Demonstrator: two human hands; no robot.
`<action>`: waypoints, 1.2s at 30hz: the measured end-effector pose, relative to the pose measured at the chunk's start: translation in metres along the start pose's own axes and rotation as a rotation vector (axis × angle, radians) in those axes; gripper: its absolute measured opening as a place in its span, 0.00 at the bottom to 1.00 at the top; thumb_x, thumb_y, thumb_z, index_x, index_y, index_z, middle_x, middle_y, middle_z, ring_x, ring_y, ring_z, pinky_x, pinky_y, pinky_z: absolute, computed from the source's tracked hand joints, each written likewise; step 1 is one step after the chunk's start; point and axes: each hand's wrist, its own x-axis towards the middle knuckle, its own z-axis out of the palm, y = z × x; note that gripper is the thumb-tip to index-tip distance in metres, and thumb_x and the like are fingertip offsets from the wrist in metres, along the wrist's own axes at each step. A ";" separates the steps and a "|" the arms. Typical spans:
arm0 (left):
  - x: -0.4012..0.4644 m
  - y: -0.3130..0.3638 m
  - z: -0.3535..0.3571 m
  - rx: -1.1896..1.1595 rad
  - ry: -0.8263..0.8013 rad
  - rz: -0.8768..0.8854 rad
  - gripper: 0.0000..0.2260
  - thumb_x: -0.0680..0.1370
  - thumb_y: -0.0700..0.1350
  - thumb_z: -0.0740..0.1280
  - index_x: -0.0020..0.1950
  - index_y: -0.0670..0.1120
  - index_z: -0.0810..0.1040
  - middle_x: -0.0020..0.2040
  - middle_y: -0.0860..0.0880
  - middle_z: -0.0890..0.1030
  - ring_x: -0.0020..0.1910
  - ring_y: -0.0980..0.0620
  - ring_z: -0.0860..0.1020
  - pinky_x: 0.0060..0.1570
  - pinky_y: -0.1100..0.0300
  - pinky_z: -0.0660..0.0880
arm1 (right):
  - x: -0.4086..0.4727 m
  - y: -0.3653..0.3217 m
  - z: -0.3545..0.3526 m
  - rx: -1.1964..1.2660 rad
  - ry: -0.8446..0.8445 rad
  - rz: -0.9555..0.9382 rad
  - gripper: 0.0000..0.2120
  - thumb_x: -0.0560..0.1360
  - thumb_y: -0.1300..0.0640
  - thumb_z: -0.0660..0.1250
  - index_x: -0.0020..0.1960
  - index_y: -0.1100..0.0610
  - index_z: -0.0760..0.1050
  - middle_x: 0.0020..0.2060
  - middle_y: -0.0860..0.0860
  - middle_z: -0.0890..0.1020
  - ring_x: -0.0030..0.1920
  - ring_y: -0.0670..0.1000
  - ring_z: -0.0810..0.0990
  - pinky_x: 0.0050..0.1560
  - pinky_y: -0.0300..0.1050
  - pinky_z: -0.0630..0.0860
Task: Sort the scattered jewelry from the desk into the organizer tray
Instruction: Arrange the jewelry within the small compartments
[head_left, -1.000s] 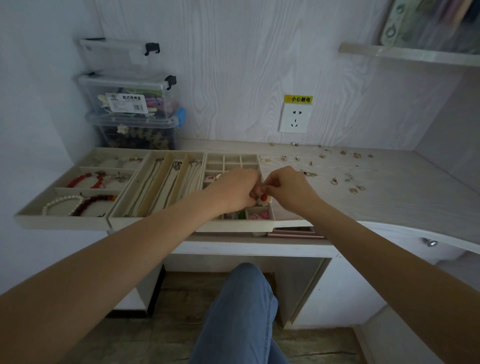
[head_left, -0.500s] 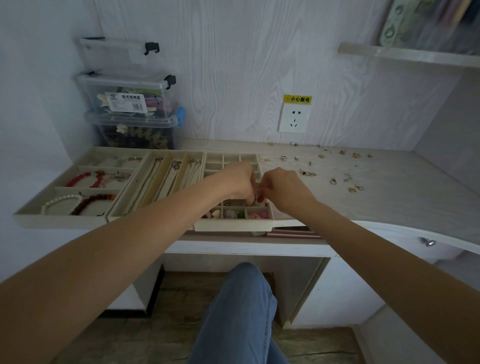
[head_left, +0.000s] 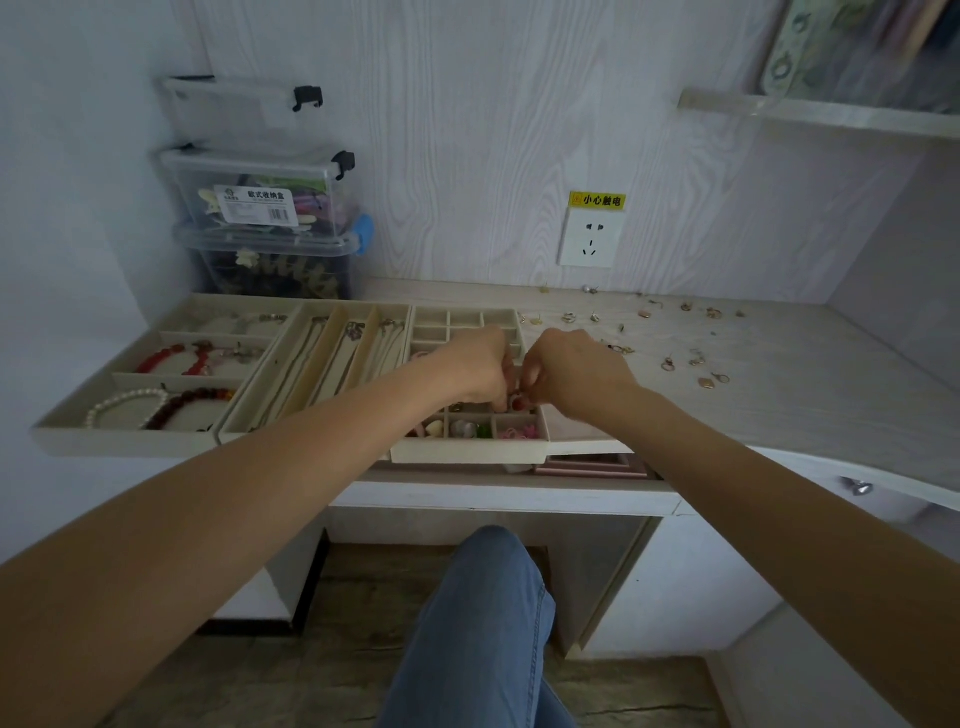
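My fingers, left hand (head_left: 478, 371) and right hand (head_left: 571, 371), have sunk from above into the cream gridded organizer tray (head_left: 470, 451), pinching a small red-and-white jewel (head_left: 517, 401) together over a cell. Nearly placed; gold earrings (head_left: 670, 364) remain on the pale woodgrain desk (head_left: 805, 395).

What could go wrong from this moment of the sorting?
The grid tray overhangs the desk edge; downward pressure from the left hand or right hand might tip it. The small red piece between the fingertips could drop into the wrong cell.
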 end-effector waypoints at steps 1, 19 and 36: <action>0.000 -0.001 0.000 0.005 -0.001 0.004 0.12 0.70 0.36 0.72 0.52 0.42 0.77 0.48 0.45 0.80 0.49 0.48 0.78 0.43 0.59 0.72 | -0.001 -0.002 -0.001 -0.022 0.007 0.008 0.06 0.72 0.59 0.70 0.49 0.55 0.81 0.48 0.54 0.81 0.49 0.56 0.80 0.45 0.46 0.74; 0.001 0.003 -0.005 0.166 0.012 0.091 0.12 0.70 0.38 0.73 0.51 0.44 0.75 0.49 0.46 0.79 0.52 0.48 0.77 0.46 0.59 0.70 | 0.009 -0.016 -0.008 -0.078 -0.163 0.055 0.13 0.70 0.64 0.70 0.54 0.58 0.75 0.48 0.52 0.80 0.52 0.54 0.78 0.53 0.48 0.75; 0.006 -0.004 0.002 0.179 0.118 0.080 0.09 0.70 0.39 0.74 0.49 0.40 0.79 0.41 0.46 0.79 0.44 0.49 0.79 0.46 0.58 0.76 | 0.015 -0.013 0.003 -0.075 -0.091 0.144 0.12 0.71 0.64 0.70 0.38 0.57 0.66 0.32 0.50 0.72 0.41 0.53 0.75 0.44 0.45 0.72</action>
